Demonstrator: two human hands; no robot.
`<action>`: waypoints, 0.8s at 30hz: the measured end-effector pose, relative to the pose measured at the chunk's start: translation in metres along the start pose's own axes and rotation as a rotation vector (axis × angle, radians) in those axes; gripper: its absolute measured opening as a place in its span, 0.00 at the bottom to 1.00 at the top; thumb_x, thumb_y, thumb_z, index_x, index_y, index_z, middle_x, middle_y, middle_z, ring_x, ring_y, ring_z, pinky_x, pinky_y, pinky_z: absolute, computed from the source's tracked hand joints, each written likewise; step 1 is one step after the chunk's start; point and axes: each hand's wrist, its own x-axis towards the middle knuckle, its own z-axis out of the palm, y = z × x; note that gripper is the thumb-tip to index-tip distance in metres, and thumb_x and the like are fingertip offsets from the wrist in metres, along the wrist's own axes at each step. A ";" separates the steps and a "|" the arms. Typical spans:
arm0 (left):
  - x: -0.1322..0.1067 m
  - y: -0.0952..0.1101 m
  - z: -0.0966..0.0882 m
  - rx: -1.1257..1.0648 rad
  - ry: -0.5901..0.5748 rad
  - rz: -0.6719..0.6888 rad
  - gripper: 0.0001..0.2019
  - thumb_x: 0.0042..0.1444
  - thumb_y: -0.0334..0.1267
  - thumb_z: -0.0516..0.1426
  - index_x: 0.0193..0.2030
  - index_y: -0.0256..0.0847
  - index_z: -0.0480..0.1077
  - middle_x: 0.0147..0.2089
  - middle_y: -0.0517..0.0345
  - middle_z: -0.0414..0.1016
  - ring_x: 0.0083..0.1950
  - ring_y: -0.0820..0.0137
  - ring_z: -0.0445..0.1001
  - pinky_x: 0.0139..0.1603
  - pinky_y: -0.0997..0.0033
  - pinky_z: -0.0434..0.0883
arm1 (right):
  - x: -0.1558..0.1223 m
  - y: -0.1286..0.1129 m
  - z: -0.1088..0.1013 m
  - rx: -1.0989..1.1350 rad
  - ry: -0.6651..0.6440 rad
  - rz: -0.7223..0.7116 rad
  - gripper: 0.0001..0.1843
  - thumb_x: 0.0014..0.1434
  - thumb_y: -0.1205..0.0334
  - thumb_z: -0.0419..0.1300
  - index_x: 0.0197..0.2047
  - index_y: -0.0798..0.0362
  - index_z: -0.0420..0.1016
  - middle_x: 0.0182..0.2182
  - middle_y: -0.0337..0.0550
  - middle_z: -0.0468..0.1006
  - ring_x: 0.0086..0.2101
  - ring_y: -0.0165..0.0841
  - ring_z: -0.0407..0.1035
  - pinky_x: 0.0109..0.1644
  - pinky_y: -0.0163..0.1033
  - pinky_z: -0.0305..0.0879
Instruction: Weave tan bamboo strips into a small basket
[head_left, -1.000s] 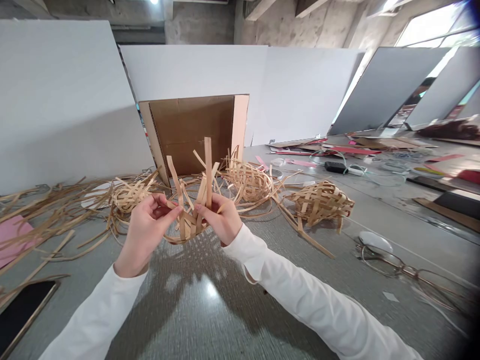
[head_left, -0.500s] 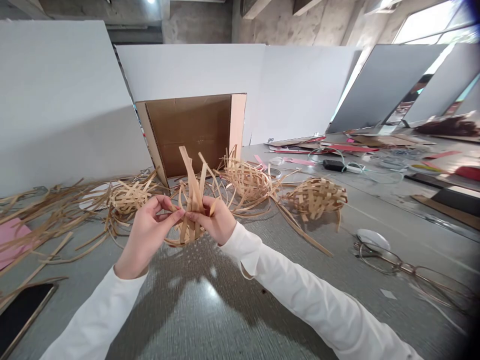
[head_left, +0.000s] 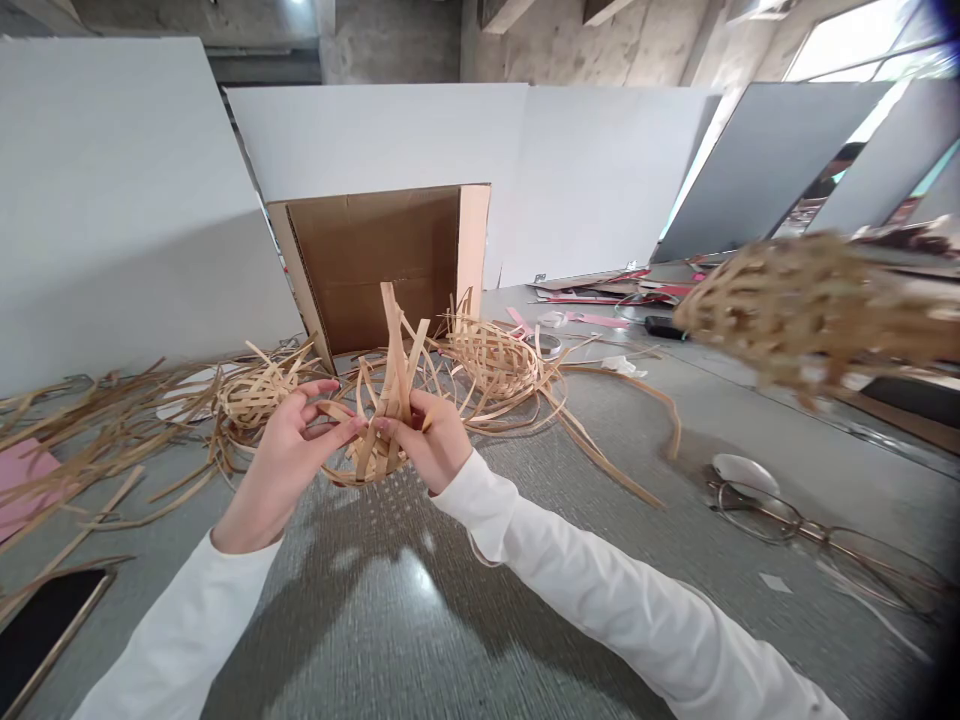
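Half-woven tan strip basket [head_left: 375,460] sat in my narrow two-hand pinch above the gray table [head_left: 525,610]: left hand [head_left: 285,470] on its rim, right hand [head_left: 431,440] on the upright strips. Blurred woven tan bundle [head_left: 814,310] showed far right.

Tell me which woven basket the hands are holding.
The spiky, open basket between left hand and right hand; the rounder baskets behind rest on the table.

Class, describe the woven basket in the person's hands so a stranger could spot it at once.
Find the open cardboard box by the white partition. Below it, two hands hold a woven strip basket; unlike its neighbours on the table, it is held up, long strips standing.
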 end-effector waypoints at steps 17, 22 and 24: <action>-0.006 -0.001 0.007 0.036 -0.433 -0.059 0.26 0.48 0.32 0.58 0.54 0.51 0.57 0.49 0.53 0.69 0.26 0.76 0.70 0.25 0.75 0.67 | 0.000 -0.006 0.001 0.186 -0.030 0.076 0.12 0.47 0.68 0.60 0.38 0.55 0.75 0.31 0.42 0.78 0.31 0.34 0.72 0.37 0.41 0.71; -0.004 -0.007 0.008 0.027 -0.397 -0.056 0.29 0.46 0.33 0.60 0.55 0.50 0.56 0.42 0.54 0.72 0.25 0.72 0.71 0.25 0.73 0.68 | 0.004 0.000 0.000 0.147 -0.063 0.008 0.12 0.46 0.65 0.61 0.38 0.53 0.77 0.31 0.40 0.78 0.32 0.36 0.72 0.37 0.41 0.71; -0.002 -0.009 0.007 0.039 -0.392 -0.047 0.29 0.46 0.34 0.59 0.54 0.50 0.56 0.43 0.54 0.72 0.26 0.72 0.72 0.26 0.72 0.69 | 0.005 0.001 0.000 0.175 -0.089 -0.003 0.13 0.46 0.65 0.61 0.38 0.53 0.76 0.31 0.40 0.78 0.32 0.36 0.72 0.37 0.41 0.71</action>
